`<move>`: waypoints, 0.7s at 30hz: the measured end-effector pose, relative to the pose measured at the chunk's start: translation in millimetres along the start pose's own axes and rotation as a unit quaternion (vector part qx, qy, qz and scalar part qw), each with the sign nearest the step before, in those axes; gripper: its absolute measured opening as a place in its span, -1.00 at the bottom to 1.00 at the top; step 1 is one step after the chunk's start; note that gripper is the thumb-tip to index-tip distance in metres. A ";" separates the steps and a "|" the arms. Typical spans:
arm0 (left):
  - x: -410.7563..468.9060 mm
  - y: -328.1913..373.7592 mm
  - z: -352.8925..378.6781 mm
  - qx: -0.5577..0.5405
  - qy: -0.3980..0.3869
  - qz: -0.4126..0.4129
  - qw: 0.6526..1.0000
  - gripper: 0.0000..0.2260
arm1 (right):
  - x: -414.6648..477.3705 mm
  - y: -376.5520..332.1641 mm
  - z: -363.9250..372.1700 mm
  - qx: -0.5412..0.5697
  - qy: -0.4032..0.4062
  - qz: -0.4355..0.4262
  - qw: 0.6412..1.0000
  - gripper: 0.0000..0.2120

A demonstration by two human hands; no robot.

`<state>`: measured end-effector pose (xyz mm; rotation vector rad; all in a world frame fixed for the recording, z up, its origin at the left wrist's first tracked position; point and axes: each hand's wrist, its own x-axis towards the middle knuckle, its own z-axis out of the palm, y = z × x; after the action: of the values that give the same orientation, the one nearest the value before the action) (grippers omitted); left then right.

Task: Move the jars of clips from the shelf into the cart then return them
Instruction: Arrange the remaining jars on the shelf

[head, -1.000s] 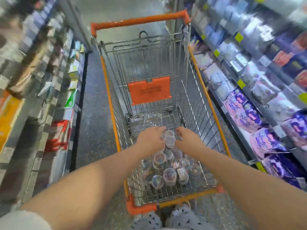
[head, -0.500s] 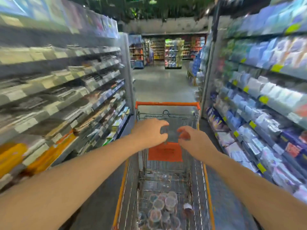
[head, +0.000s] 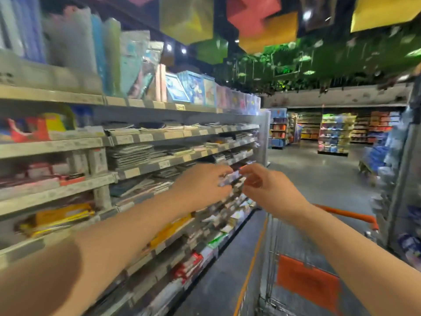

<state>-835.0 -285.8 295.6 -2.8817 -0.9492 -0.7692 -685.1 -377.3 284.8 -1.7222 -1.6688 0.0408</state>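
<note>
Both my hands are raised in front of the left shelf [head: 145, 172], at its middle tiers. My left hand [head: 202, 185] has its fingers curled round a small clear jar of clips [head: 229, 179], which is blurred. My right hand [head: 266, 190] meets it from the right, and its thumb and fingers pinch the same blurred cluster. The wire cart [head: 271, 265], with an orange handle [head: 346, 214] and an orange panel [head: 307, 283], stands at the lower right below my right arm. The cart's floor and the jars in it are out of view.
Stacks of stationery and price tags fill the left shelf tiers. A second shelf unit [head: 401, 179] lines the right side. The aisle floor [head: 319, 179] runs ahead to more displays at the back.
My hands rose from the jars in the cart and swung left to the shelf. The view lifted from the cart floor to the aisle and turned left.
</note>
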 end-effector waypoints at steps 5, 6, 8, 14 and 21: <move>-63.5 -78.0 -90.9 0.053 0.064 -0.084 0.993 -0.66 | 50.2 -99.3 50.0 0.037 -0.020 -0.120 0.992 -0.72; -77.9 -94.2 -109.6 0.073 0.073 -0.097 0.990 -0.67 | 58.6 -120.7 63.2 0.046 -0.025 -0.138 0.989 -0.71; -107.4 -128.2 -147.2 0.102 0.090 -0.129 0.982 -0.69 | 75.5 -164.9 91.9 0.061 -0.030 -0.167 0.984 -0.68; -190.6 -227.6 -234.1 0.158 0.133 -0.221 0.953 -0.70 | 124.6 -284.6 177.3 0.117 -0.065 -0.227 0.965 -0.69; -268.3 -337.5 -293.3 0.210 0.128 -0.329 0.912 -0.67 | 178.5 -406.2 282.3 0.136 -0.086 -0.303 0.939 -0.76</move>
<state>-1342.7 -206.3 384.5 -2.0236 -1.8028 -0.8016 -1143.3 -131.4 363.0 -0.9740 -2.1452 0.1278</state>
